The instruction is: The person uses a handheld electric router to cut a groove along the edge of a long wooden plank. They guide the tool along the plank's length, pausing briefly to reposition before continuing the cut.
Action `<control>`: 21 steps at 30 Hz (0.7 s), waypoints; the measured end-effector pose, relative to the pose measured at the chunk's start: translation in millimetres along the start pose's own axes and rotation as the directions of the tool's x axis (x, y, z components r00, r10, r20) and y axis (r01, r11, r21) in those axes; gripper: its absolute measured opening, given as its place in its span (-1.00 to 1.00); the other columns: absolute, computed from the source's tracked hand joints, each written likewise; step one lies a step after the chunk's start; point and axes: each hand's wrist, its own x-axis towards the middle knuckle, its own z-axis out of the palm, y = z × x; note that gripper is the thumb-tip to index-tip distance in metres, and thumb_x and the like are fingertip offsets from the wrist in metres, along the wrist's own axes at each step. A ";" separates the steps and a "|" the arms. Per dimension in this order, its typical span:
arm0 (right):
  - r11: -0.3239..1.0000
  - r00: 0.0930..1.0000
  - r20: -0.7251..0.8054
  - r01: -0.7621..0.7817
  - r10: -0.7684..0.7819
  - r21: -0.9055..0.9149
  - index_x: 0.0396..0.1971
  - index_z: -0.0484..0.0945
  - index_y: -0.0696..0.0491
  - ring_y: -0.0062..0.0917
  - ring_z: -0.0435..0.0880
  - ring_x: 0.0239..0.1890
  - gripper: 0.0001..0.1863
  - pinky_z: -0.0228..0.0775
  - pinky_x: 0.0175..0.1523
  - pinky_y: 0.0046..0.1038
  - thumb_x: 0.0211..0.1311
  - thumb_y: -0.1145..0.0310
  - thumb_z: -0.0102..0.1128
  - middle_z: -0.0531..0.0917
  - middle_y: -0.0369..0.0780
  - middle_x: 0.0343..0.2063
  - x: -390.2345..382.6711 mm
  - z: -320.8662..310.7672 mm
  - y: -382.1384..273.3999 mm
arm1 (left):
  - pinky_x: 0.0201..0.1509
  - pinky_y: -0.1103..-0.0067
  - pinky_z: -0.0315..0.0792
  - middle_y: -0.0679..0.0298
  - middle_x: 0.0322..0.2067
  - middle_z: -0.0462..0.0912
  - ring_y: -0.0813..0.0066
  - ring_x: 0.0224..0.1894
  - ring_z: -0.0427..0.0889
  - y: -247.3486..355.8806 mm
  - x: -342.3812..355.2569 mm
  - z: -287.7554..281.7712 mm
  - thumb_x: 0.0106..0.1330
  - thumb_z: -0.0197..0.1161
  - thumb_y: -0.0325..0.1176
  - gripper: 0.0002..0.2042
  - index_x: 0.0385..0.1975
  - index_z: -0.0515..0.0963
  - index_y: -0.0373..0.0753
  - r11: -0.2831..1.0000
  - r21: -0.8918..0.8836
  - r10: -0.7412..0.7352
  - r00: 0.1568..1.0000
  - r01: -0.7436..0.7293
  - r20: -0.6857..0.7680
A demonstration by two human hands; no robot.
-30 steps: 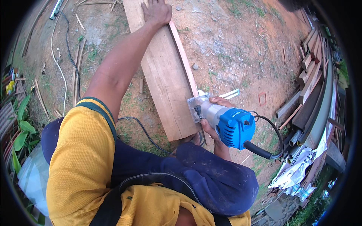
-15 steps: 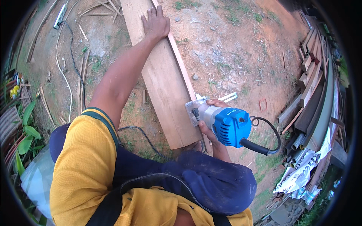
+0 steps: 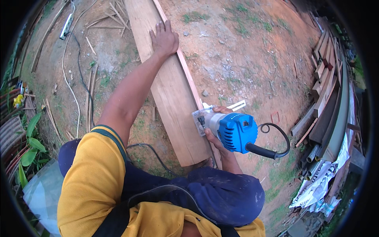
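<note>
Reddish dirt ground (image 3: 237,75) all round, timber stack (image 3: 324,85) off to the right. Board (image 3: 173,106) lies straight ahead, long axis running away from the person and a bit left; far end cut off by the frame. Blue router (image 3: 237,132) is at the near part, clear base (image 3: 198,123) over the board's right edge, motor out to the right. Right hand (image 3: 215,141) is wrapped round its lower body, thumb near side, fingers far side. Left hand (image 3: 164,38) is palm-down farther up the board, fingers a little spread, by the pale strip (image 3: 185,69) along that edge. Right is nearer the near end.
</note>
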 end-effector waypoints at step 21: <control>0.992 0.992 0.029 -0.125 0.126 -0.026 0.23 0.38 0.03 -0.39 0.42 0.24 -0.26 0.29 0.36 -0.24 0.02 0.41 0.55 0.46 -0.22 0.12 47.7 23.9 13.0 | 0.58 -0.05 -0.14 -0.13 0.49 0.14 -0.02 0.57 0.05 4.0 -2.7 -5.2 0.52 -0.11 -0.09 -0.34 0.52 0.05 -0.31 0.999 0.033 -0.027 0.999 0.026 0.039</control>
